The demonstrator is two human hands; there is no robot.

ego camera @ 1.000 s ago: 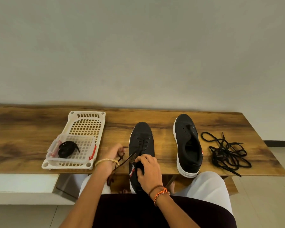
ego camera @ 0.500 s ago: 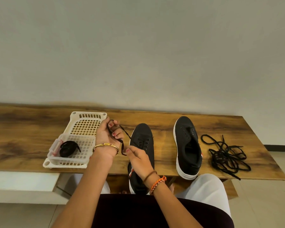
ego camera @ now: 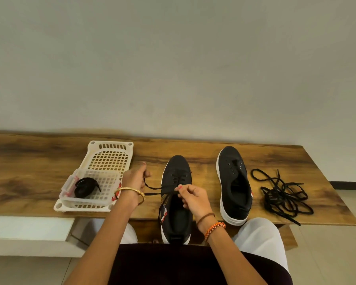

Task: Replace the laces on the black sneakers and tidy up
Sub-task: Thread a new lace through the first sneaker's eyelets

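Lacing of the nearer black sneaker [ego camera: 176, 200], which lies between the two hands with its heel toward the person. The left hand [ego camera: 133, 182] pinches one end of the new lace [ego camera: 152, 188], drawn out sideways; the right hand [ego camera: 193, 197] pinches the other run of the same lace just over the eyelets. The lace appears thin, limp and light: it is judged to follow any pull and to hold no shape, so it is best taken near its stiff tip for threading. The sneaker looks soft in the upper and firm in the sole, and is best steadied at the collar. To the right of the right hand stands the unlaced second sneaker [ego camera: 233, 186], and beyond it a loose tangle of old laces [ego camera: 284, 194]. Beside the left hand, a clear box [ego camera: 70, 190] in a white basket [ego camera: 111, 146] holds a coiled spare lace [ego camera: 84, 187]
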